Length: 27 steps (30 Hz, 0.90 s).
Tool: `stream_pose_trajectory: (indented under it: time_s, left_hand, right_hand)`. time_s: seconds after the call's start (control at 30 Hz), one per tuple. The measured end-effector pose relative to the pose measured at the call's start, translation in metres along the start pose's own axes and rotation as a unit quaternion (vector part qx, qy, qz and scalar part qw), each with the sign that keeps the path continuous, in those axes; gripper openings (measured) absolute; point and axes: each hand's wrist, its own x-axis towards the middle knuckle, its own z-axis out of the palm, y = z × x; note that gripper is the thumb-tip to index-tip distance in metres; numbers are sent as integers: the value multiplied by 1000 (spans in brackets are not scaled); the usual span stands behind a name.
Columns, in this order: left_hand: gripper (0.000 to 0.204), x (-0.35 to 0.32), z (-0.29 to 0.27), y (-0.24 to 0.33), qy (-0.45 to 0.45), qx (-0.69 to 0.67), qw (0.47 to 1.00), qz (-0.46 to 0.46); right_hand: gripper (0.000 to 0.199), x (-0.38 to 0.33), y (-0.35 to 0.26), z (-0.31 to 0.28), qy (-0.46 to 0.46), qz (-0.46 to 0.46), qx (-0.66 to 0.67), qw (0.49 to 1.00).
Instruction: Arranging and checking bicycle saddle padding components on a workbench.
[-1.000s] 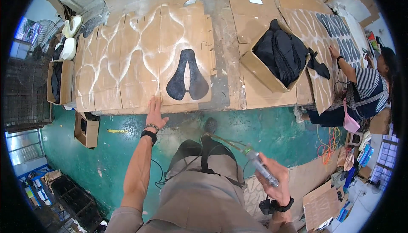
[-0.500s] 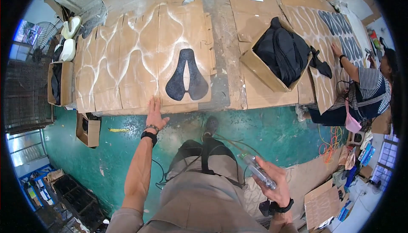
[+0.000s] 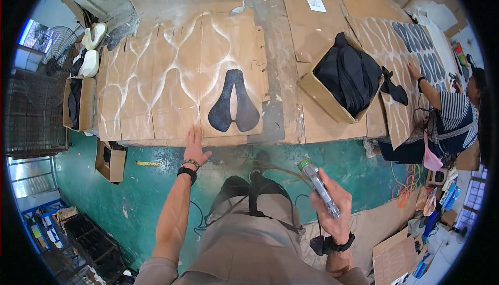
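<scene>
My left hand (image 3: 195,150) lies open at the front edge of a cardboard sheet (image 3: 174,51), its fingertips on the cardboard. Just right of those fingers, a dark bicycle saddle cover piece (image 3: 220,113) with a long slot lies flat. White sprayed outlines of similar shapes mark the sheet around it. In front of my body on the right, my right hand (image 3: 334,202) is closed round a spray gun (image 3: 318,185), a shiny grey tool with a green end. It points up and left, apart from the table; its trigger is hidden.
A cardboard box (image 3: 325,98) of black pieces stands right of centre, with a black piece (image 3: 395,88) beside it. At the far right a person (image 3: 447,103) reaches over dark pieces (image 3: 429,59) on another sheet. A hose (image 3: 280,168) crosses the green floor; a small box (image 3: 117,164) sits below.
My right hand has raised and turned the spray gun, so its green end points more upward. The view has shifted slightly; my left hand stays at the sheet's edge.
</scene>
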Motion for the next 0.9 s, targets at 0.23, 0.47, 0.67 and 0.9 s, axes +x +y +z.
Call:
stream_pose_trajectory:
  time_s: [0.23,0.47,0.67,0.9]
  left_hand:
    - [118,-2,-3,2,-9,-17,1000,-1]
    - [116,0,-3,1,-11,-22,1000,0]
    - [116,0,-2,-2,-20,-11,1000,-8]
    - [117,-1,-6,6,-20,-25,999,-7]
  right_hand:
    - [59,-4,-5,0,-11,8,-24,1000]
    - [59,-17,-8,-2,-62,6,-20,998]
    - [54,-28,-7,-9,-134,38,-37,990]
    - [54,-37,5,-14,-49,65,-46,996]
